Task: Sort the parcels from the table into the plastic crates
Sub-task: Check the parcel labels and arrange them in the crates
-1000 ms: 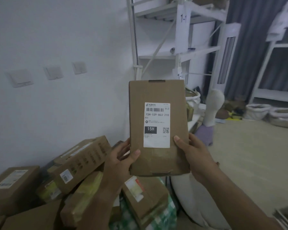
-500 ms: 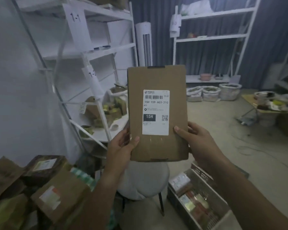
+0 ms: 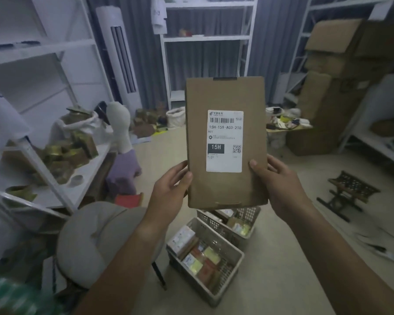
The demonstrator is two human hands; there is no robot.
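Since the earlier frames the view has swung away from the heap of parcels and the white wall toward the open room; two plastic crates on the floor now lie below the raised parcel [image 3: 225, 142], which has kept its place in front of the camera.

Current hold: the left hand [image 3: 168, 189] grips the parcel's lower left edge with the thumb across the front face; the right hand [image 3: 275, 178] grips the lower right edge in the same way. Both hands hold the parcel upright, label facing the camera. The label [image 3: 224, 140] reads 15H-159-A03-210, with "15H" in a dark block.

Step in hand: this appears to be the reading step — the parcel is held up for its code, not yet lowered.

Position of the targets: the near crate [image 3: 233, 253] sits on the floor just below the forearms and already contains several small packets. The far crate [image 3: 248, 212] stands touching or just beside it, partly hidden behind the parcel's bottom edge. A round stool [image 3: 89, 233] stands to the left of the crates.

Next move, as judged: match the code to the correct crate — no crate marking is legible here — then lower the parcel flat onto the packets inside and release both hands.
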